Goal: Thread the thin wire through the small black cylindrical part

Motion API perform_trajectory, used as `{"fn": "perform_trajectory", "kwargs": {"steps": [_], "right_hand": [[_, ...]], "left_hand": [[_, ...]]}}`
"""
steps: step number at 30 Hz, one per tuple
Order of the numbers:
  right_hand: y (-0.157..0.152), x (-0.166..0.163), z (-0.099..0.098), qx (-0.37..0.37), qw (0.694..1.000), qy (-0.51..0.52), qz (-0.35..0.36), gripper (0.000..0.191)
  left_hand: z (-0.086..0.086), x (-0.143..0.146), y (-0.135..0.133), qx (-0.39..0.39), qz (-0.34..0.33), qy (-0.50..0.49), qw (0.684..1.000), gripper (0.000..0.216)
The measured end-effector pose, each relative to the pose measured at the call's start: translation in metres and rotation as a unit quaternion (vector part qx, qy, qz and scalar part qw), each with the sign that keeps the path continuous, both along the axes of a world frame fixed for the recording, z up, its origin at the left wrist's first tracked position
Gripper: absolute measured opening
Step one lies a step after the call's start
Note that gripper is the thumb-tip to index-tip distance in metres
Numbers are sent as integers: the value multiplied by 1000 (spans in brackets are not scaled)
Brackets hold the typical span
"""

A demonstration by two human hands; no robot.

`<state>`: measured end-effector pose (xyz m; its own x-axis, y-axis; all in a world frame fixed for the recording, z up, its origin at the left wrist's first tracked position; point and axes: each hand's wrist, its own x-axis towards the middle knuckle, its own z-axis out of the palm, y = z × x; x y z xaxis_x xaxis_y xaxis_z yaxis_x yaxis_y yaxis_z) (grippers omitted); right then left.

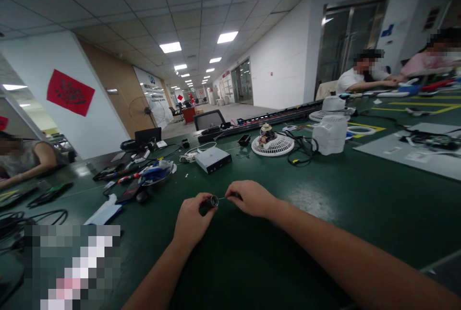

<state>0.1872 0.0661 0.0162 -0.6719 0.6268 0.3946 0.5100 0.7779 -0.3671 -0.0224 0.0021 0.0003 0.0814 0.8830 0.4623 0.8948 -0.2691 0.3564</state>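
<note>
Above the green table, my left hand is closed around a short black cylindrical part, whose round, ringed end faces right. My right hand pinches what looks like a small screwdriver. Its thin metal shaft points left, with the tip close to the ringed end of the cylinder; I cannot tell whether they touch. Fingers mostly cover its dark handle. Just beyond both hands lies a silver disc drive with a black front.
Farther back are a white fan grille with a motor, a small black box and a white plastic housing. Cables, tools and a blue bundle crowd the left. A grey board lies right. Other people sit at both sides.
</note>
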Motion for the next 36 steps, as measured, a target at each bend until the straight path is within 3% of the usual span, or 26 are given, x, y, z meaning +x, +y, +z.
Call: {"fn": "perform_trajectory", "kwargs": {"steps": [3, 6, 11, 15, 18, 22, 26, 32, 36], "right_hand": [[-6, 0, 5, 50, 998, -41, 17, 17], [-13, -3, 7, 70, 995, -74, -9, 18], [-10, -5, 3, 12, 997, -79, 9, 16], [-5, -4, -2, -11, 998, -61, -31, 17], [-5, -4, -3, -61, 997, -56, 3, 16], [-8, -8, -2, -51, 997, -48, -42, 15], [-8, -9, -3, -66, 995, -64, -36, 14], [0, -5, -10, -37, 977, -109, -178, 18], [1, -8, -11, -32, 973, -73, -216, 24]], "left_hand": [[2, 0, -2, 0, -30, 15, 999, 24], [1, 0, -3, 11, -36, 33, 999, 26], [2, 1, -3, -15, -69, 52, 996, 26], [3, 3, -4, -17, -67, 58, 996, 26], [3, 4, -5, -15, -83, 59, 995, 25], [2, 4, -5, -16, -84, 70, 994, 28], [3, 4, -6, -17, -73, 79, 994, 29], [4, 5, -4, -18, -35, 74, 997, 25], [1, 1, -1, -20, -4, 70, 997, 24]]}}
